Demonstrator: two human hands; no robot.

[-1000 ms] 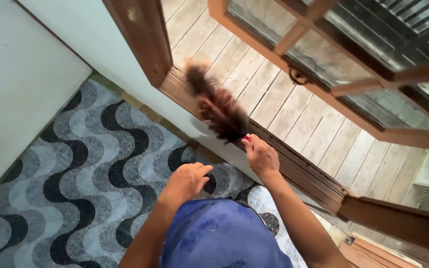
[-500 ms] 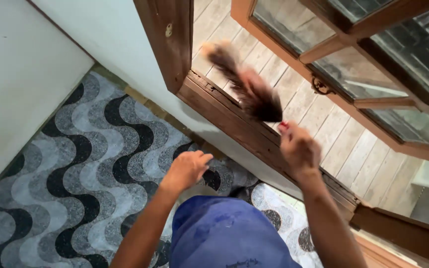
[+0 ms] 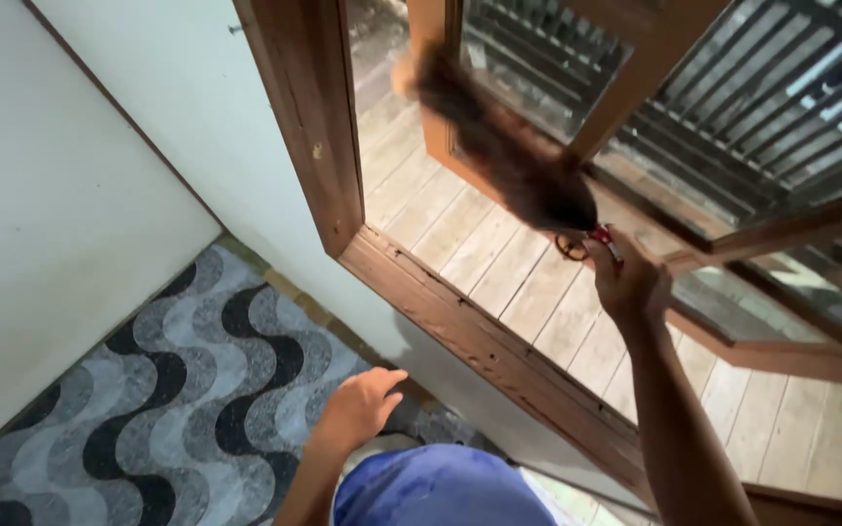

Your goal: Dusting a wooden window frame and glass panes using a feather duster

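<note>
The feather duster (image 3: 499, 146) is a long brush of dark brown feathers, blurred in the head view. It is raised in front of the open window sash (image 3: 655, 58), and its feather head lies across the sash's lower corner and glass. Whether the feathers touch the glass or frame cannot be told from the blur.

The duster's long axis runs on a diagonal: from the red handle end (image 3: 601, 234) at lower right, up and to the left to the pale feather tip near the sash's upright edge. The feathers therefore lie up and left of the fingers, pointing away from the person.

The right hand (image 3: 628, 282) grips the handle end, fingers closed around it, arm stretched up and out through the window opening. This hand is the one at the duster.

The left hand (image 3: 358, 409) is low and well apart from the duster, on the room side of the wall. Its fingers are loosely extended and together; it holds nothing and hangs over the floor.

Surroundings:
- The brown wooden window frame (image 3: 460, 331) runs between the two hands.
- Weathered wooden decking (image 3: 460, 244) lies outside, below the sash.
- A floor covering with a black, grey and white wave pattern (image 3: 168, 399) lies inside, beside the pale wall (image 3: 51, 214).
- Blue clothing (image 3: 440, 487) shows at the bottom edge.
</note>
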